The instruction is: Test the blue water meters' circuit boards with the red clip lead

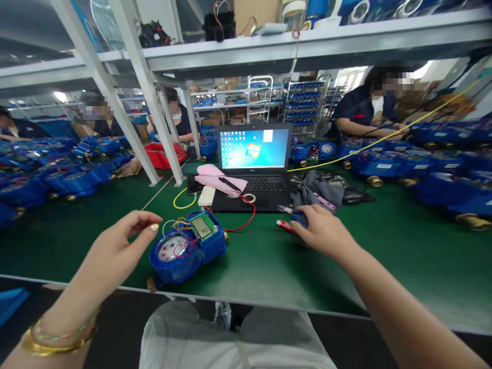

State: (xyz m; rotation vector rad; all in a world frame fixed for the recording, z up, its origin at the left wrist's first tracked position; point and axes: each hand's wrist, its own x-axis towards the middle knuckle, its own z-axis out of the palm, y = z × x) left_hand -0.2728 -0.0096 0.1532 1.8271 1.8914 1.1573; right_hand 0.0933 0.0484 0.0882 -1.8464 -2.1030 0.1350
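Left hand [119, 245] is hovering empty beside blue meter [205, 250] | right hand [326, 231] is partly covering small blue item [300, 218], grip unclear | meter is lying on desk [257, 271]

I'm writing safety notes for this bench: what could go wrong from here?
The left hand is close to exposed wires on the meter and might snag one. The meter sits by the table's front edge, so a knock could tip it off. The red cable loops loosely and might get caught.
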